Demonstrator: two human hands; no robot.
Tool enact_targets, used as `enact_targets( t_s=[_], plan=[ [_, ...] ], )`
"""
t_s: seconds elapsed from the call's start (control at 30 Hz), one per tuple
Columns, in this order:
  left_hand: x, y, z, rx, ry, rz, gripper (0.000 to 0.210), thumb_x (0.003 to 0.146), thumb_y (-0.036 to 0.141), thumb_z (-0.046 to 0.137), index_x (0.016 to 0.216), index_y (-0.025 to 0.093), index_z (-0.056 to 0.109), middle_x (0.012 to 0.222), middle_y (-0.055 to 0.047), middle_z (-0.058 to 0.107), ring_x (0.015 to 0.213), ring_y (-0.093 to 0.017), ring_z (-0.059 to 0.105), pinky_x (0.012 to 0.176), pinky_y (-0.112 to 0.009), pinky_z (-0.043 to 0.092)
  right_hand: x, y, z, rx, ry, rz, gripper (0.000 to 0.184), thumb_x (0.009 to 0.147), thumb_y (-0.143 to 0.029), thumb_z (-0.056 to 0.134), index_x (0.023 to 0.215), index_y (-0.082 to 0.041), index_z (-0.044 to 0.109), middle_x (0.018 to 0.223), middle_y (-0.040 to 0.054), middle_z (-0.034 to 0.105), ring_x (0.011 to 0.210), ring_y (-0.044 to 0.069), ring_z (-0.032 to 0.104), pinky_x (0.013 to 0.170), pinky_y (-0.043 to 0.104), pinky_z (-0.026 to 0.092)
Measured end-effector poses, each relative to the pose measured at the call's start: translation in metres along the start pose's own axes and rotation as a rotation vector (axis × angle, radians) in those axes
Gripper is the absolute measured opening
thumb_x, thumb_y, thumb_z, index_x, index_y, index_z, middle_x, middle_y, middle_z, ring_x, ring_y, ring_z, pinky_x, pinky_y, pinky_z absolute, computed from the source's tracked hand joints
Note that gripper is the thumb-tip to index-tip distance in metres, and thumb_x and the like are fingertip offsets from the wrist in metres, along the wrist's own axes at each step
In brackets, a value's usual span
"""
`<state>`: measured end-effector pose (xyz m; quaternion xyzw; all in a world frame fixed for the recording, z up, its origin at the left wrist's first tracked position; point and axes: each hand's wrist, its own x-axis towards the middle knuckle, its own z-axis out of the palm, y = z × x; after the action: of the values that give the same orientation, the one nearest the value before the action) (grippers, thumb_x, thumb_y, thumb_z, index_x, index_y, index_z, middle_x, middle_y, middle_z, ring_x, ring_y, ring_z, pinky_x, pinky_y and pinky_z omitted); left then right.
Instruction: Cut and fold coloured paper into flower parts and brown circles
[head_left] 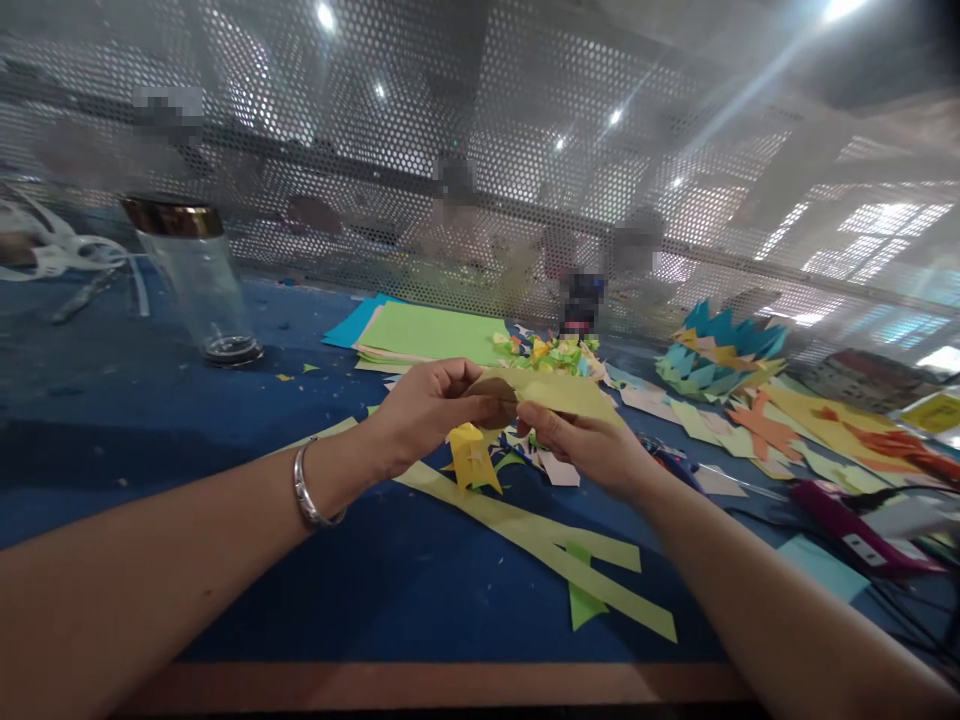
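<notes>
Both hands meet in the middle over the blue table, holding a piece of pale yellow paper (570, 393). My left hand (424, 410), a silver bangle at its wrist, pinches its left end between thumb and fingers. A darker, rounded, brownish part (493, 398) shows there; whether it is shaded paper or a separate piece, I cannot tell. My right hand (577, 440) pinches the near edge with thumb and fingers. Beneath the hands lies a folded yellow paper piece (472, 458) with pointed ends. Long pale yellow strips (510, 520) stretch across the table, over a green scrap (583, 590).
A lidded glass bottle (199, 285) stands at left, near white-handled scissors (67, 250). Behind the hands are stacked coloured sheets (431, 332) and a scrap heap (551, 352). At right are zigzag-edged paper rings (720, 350), orange cut-outs (765, 425) and a purple power strip (851, 525) with cables.
</notes>
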<state>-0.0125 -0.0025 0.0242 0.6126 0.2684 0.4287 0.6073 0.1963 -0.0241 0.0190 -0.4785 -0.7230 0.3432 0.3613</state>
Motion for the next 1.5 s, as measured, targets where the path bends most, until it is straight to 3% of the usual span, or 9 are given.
enact_targets(
  t_s=[0.13, 0.53, 1.03, 1.3, 1.5],
  plan=[
    [0.001, -0.003, -0.002, 0.025, -0.01, -0.01, 0.017, 0.076, 0.024, 0.078, 0.084, 0.014, 0.067, 0.081, -0.003, 0.073, 0.077, -0.014, 0.067, 0.076, -0.027, 0.049, 0.0, 0.007, 0.002, 0.022, 0.031, 0.054, 0.05, 0.086, -0.065, 0.057, 0.069, -0.018, 0.063, 0.051, -0.005, 0.039, 0.046, 0.009, 0.032, 0.044, 0.025, 0.026],
    [-0.002, -0.003, -0.001, 0.141, -0.054, -0.023, 0.021, 0.073, 0.029, 0.079, 0.082, 0.013, 0.069, 0.077, -0.003, 0.071, 0.073, -0.014, 0.064, 0.072, -0.027, 0.046, -0.003, -0.001, 0.006, 0.235, -0.013, 0.057, 0.049, 0.087, -0.062, 0.059, 0.063, -0.021, 0.045, 0.052, -0.0057, 0.035, 0.045, 0.008, 0.025, 0.042, 0.025, 0.017],
    [-0.001, -0.003, -0.004, 0.122, -0.129, -0.007, 0.012, 0.075, 0.024, 0.077, 0.076, 0.015, 0.069, 0.071, 0.001, 0.068, 0.067, -0.01, 0.061, 0.069, -0.024, 0.045, -0.005, -0.003, 0.004, 0.051, 0.007, 0.038, 0.049, 0.09, -0.063, 0.053, 0.065, -0.022, 0.052, 0.048, -0.0047, 0.037, 0.045, 0.011, 0.031, 0.044, 0.03, 0.024],
    [0.0, -0.003, -0.004, 0.114, -0.1, -0.055, 0.012, 0.074, 0.021, 0.078, 0.081, 0.014, 0.073, 0.079, -0.003, 0.073, 0.072, -0.012, 0.065, 0.074, -0.025, 0.049, -0.002, -0.003, 0.01, 0.228, -0.01, 0.137, 0.052, 0.084, -0.067, 0.058, 0.064, -0.019, 0.056, 0.045, -0.0081, 0.03, 0.04, 0.007, 0.022, 0.04, 0.024, 0.016],
    [0.001, -0.002, -0.006, 0.134, -0.097, -0.064, 0.008, 0.073, 0.016, 0.076, 0.081, 0.014, 0.074, 0.079, -0.003, 0.074, 0.071, -0.012, 0.066, 0.072, -0.024, 0.05, -0.002, -0.001, 0.012, 0.425, -0.005, 0.227, 0.049, 0.082, -0.061, 0.067, 0.063, -0.016, 0.059, 0.045, -0.0076, 0.035, 0.039, 0.004, 0.022, 0.037, 0.02, 0.012]
  ],
)
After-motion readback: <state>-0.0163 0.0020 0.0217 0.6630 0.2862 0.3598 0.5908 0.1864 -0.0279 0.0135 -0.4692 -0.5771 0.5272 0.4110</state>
